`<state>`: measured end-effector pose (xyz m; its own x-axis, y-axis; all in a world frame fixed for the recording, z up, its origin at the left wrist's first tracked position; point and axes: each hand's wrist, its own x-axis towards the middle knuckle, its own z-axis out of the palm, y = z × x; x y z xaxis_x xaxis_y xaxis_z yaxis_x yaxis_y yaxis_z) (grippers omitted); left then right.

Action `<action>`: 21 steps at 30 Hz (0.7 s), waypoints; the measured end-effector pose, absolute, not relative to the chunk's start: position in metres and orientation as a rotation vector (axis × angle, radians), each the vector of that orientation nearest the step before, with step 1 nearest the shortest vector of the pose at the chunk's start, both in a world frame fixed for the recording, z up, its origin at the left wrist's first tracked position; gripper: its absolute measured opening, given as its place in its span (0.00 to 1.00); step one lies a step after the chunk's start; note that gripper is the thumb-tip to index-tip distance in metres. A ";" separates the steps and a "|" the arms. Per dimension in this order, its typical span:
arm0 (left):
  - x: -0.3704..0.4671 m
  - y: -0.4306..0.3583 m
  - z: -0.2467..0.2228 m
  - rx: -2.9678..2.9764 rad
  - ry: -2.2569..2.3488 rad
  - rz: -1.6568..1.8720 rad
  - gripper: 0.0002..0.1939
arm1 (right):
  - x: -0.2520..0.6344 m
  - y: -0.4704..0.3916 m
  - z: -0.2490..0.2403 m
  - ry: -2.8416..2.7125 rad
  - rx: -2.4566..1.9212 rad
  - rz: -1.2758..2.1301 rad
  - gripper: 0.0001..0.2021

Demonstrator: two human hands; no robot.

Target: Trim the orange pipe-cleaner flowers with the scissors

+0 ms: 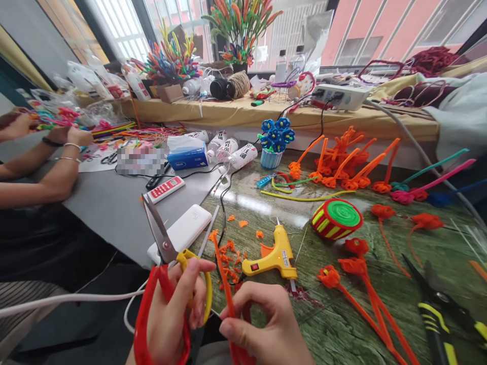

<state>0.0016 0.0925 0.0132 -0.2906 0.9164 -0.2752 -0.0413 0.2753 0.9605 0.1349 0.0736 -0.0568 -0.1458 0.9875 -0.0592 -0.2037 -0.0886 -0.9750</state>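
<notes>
Rising from the right hand (pixel 268 319) is an orange stem (pixel 225 276).

The bottom edge cuts off the left hand's (pixel 177 299) wrist, the scissors' (pixel 162 238) red handle and the orange strip (pixel 224 274), partly hidden by the right hand (pixel 266 319). Pixelation masks something beside the tissue box (pixel 187 156); the white case's (pixel 184 230) marking is illegible.

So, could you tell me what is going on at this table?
The left hand holds scissors with red and yellow handles, while the right hand pinches a fuzzy orange stem. Orange fuzzy clippings lie on the green marbled tabletop beside a yellow glue gun. Further left, another person's hands are busy with colourful pieces.
</notes>
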 end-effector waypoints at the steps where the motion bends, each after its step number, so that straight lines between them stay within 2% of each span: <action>1: 0.003 0.089 0.013 0.833 1.562 1.185 0.22 | 0.135 0.075 -0.055 -1.134 -1.052 1.434 0.20; 5: 0.007 0.078 0.010 0.884 1.629 1.012 0.30 | 0.132 0.076 -0.051 -1.264 -1.068 1.181 0.18; 10: 0.009 0.075 0.007 0.892 1.604 0.995 0.26 | 0.134 0.071 -0.055 -1.353 -1.050 1.099 0.20; 16: 0.002 0.081 0.010 0.824 1.459 1.053 0.27 | 0.154 0.073 -0.053 -1.183 -0.830 1.815 0.28; 21: -0.002 0.087 0.012 0.783 1.357 0.997 0.25 | 0.160 0.085 -0.040 -1.083 -0.551 2.083 0.26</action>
